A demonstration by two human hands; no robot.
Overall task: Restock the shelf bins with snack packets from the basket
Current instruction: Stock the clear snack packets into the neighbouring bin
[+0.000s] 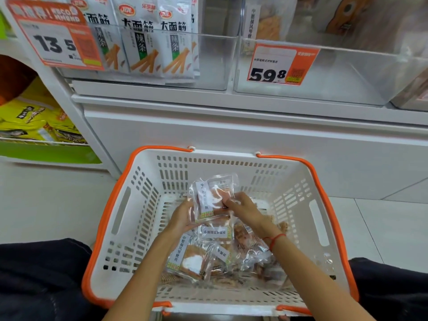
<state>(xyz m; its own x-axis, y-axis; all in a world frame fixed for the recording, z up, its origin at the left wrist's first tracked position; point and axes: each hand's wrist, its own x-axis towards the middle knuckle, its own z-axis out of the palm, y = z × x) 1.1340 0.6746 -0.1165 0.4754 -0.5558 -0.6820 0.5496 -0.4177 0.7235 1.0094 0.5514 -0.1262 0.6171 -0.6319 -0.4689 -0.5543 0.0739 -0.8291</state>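
Over the basket (120, 205), both hands hold one clear snack packet (214, 198): left hand (183, 216) cups its lower left edge, right hand (242, 208) pinches its right side. Packet is lifted above the pile, upright, white label strip facing the camera. Basket is white with orange rim and two orange handles, both folded down, sitting on the floor against the white shelf base (231, 135). Loose packets (208, 256) of the same type lie jumbled in the basket bottom under the forearms; at least five, exact count unclear since they overlap. Red string (274, 239) around the right wrist.

Two clear shelf bins above. Left bin (213, 61) holds white packets (159, 42) standing upright, three fronts readable, more behind; orange price tag (55, 38) reading 13.5 clipped on its front. Right bin (347, 75) carries a 59.8 tag (280, 64), front part bare, some packets at the back, blurred. Yellow bags (34, 119) on a lower shelf far left. Dark trouser knees at both bottom corners.
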